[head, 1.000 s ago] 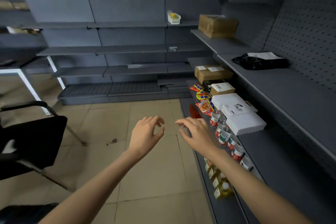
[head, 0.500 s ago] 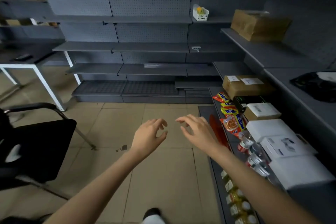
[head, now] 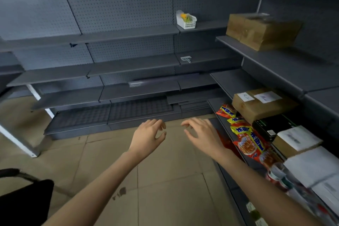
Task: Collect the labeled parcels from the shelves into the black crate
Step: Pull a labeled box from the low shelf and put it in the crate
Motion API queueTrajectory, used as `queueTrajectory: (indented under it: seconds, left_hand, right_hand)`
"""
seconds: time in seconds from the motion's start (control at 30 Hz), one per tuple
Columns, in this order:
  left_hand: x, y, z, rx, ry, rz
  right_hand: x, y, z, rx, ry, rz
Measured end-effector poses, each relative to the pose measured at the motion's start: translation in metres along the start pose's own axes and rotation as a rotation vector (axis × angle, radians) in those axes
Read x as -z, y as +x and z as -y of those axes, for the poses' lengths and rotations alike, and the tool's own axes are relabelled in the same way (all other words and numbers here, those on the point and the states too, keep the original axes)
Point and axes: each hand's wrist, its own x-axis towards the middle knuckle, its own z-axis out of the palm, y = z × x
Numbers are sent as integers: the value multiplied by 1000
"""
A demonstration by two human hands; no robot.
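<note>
Here, a brown cardboard parcel [head: 262, 104] bearing two white labels [head: 256, 96] on its top lies on the lower right-hand shelf [head: 231, 82], at its far end. Just beside it, toward the viewer, sit a black box [head: 273, 125], then a tan box with a white top [head: 296, 140], then white flat boxes [head: 311, 166]. Along the front edge of the level below lie red and yellow snack packets [head: 247, 139], and nearer the viewer stand cans [head: 277, 172], which are blurred. A larger brown carton [head: 262, 31], whose labelling cannot be made out, rests on the shelf above [head: 275, 60].

Both hands are held out over the tiled floor [head: 165, 180], well apart from the parcel and touching nothing. The left hand [head: 148, 137] has its fingers loosely curled, thumb and forefinger near each other, with nothing between them. The right hand [head: 203, 134] is palm down with fingers relaxed and slightly bent, its outer edge near the snack packets.

On the back wall, grey pegboard shelving [head: 128, 64] carries a small white basket [head: 186, 19] with yellow contents and, one level down, a small pale tool [head: 186, 58]. A black chair [head: 23, 200] shows at the lower left, and a white table leg [head: 16, 143] at the left edge. The black crate is not identifiable in this view.
</note>
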Motion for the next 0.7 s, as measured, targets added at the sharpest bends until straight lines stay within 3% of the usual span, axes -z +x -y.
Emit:
queueTrajectory:
  seconds: [0.53, 0.7]
  left_hand:
    - [-146, 278, 1, -173, -199, 114]
    - [-186, 345, -13, -356, -125, 157]
  right_hand:
    - [-11, 143, -221, -232, -103, -97]
    - [-4, 165, -278, -290, -176, -94]
